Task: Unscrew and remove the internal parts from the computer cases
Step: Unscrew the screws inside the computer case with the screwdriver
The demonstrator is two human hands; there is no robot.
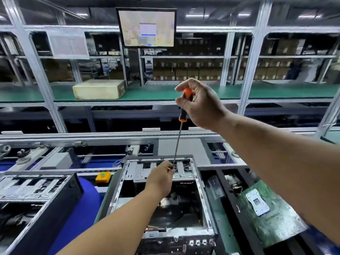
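While the right hand (200, 105) grips the orange-and-black handle of a long screwdriver (184, 107) in the centre of the frame, thumb and fingers curled round it, the thin shaft slants down and slightly left into the open case (199, 192) at lower centre. The left hand (161, 179) sits over the far part of that case, its fingertips pinching the shaft near the tip; the tip itself is hidden behind the fingers. So both hands are clamped on the same tool, one high, one low.

The case lies open side up, with a metal drive cage (182, 169) at its far end and dark cables and parts in its lower half. A second open case (36, 192) lies at the lower left of the frame. At the lower right, a green circuit board (272, 216) with a metal socket plate lies tilted on a black case (220, 196) just beside the middle one.

A yellow button box (103, 177) sits between the left and middle cases. Beyond, a green-topped shelf carries a pale box (99, 89) at upper left, and a monitor (147, 27) hangs at top centre beside a posted sheet (68, 43).
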